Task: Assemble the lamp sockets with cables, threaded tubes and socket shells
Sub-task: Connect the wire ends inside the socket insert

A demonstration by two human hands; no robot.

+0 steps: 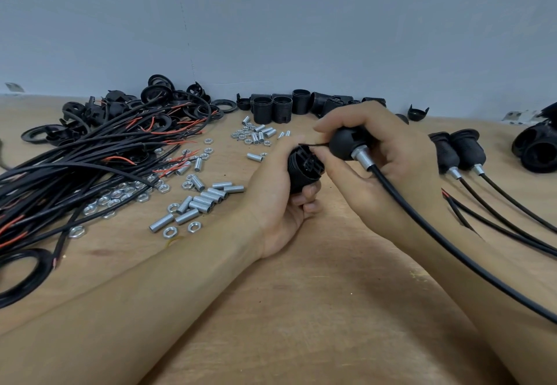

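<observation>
A wooden table (pixel 301 309) fills the lower view, backed by a grey wall (pixel 271 22). On the table's left lies the biggest heap, a tangle of black cables (pixel 90 155) with red wire ends showing, mixed at its far edge with black rings and caps (pixel 156 95). At the far right edge sits a dark cluster of shells (pixel 539 149), partly cut off. Behind the hands stands a row of ribbed black socket bodies (pixel 280 108), some upright, some tipped. Right of the hands lie two finished sockets (pixel 458 150) on their sides, each with a metal tube and a cable running toward the near right. Between the cable heap and the hands are scattered threaded tubes (pixel 202 200) and hex nuts (pixel 129 191), with a second small scatter (pixel 259 135) farther back. Above the table's middle, the left hand (pixel 280 203) is curled round a socket body (pixel 303 167), its terminal end facing right. The right hand (pixel 388 149) wraps a domed cap (pixel 343 143), from which a short tube (pixel 360 154) sticks out; a cable (pixel 452 246) runs from that tube to the near right edge. The cap sits just beside the body, not joined. A thin black wire (pixel 313 145) crosses the gap from the cap toward the body's terminals, with the right thumb and forefinger close to it.
</observation>
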